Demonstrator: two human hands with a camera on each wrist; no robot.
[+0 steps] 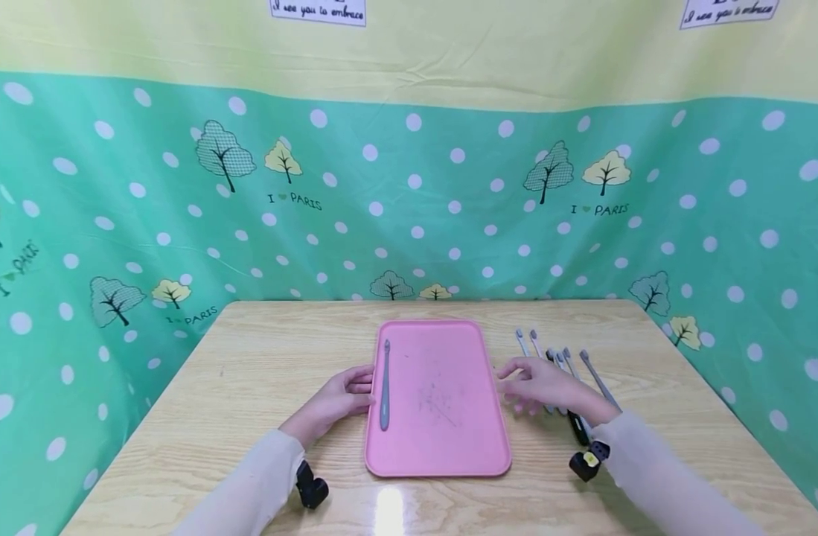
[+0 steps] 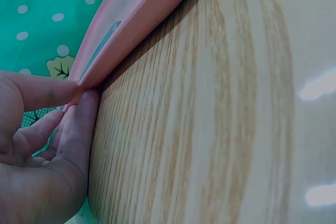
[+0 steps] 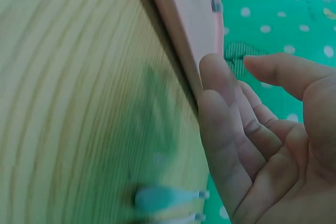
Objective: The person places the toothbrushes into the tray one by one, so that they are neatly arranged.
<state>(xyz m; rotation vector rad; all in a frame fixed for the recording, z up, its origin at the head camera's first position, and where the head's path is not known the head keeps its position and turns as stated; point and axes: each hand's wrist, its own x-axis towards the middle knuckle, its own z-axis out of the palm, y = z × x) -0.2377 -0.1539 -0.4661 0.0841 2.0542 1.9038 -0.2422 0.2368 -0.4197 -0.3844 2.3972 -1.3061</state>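
Note:
A pink tray lies on the wooden table, with a grey toothbrush lengthwise along its left side. My left hand pinches the tray's left rim; in the left wrist view the thumb is on top and the fingers are against the side. Beside the tray's right edge, my right hand holds nothing. Its thumb and fingers are apart and loosely bent, fingertips right at the rim in the right wrist view. Under and behind that hand lie several toothbrushes, partly hidden, one with a black handle.
The wooden table extends to both sides of the tray. A green polka-dot curtain hangs behind the table and along its sides. A black wrist camera is strapped on the left sleeve, another on the right.

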